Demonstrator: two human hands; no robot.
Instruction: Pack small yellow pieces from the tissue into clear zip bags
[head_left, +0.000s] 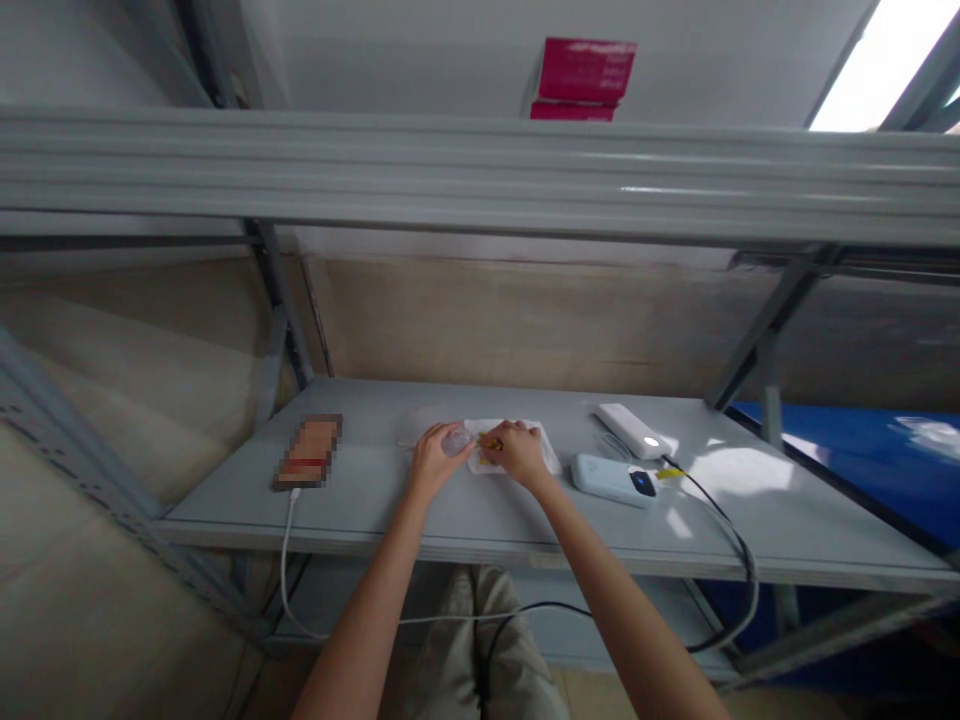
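My left hand (pixel 430 460) is closed around a small clear plastic container (pixel 455 441), tilted toward the right hand. Fingers bent together, my right hand (pixel 520 452) is low over a white paper sheet (pixel 551 463). Small yellow-brown bits (pixel 485 457) show at its fingertips, too small to name, and whatever is inside the grip is mostly hidden. The two hands are close together, with the fingertips nearly meeting over the left part of the paper. A faint transparent piece lies on the shelf just behind the left hand.
On the grey shelf (pixel 360 500), a light-blue power bank (pixel 607 478) and a white one (pixel 628 430) lie to the right with cables. A phone (pixel 309 450) with a white cable is at left. A thick metal beam (pixel 480 175) crosses above; a blue surface (pixel 885 460) is at right.
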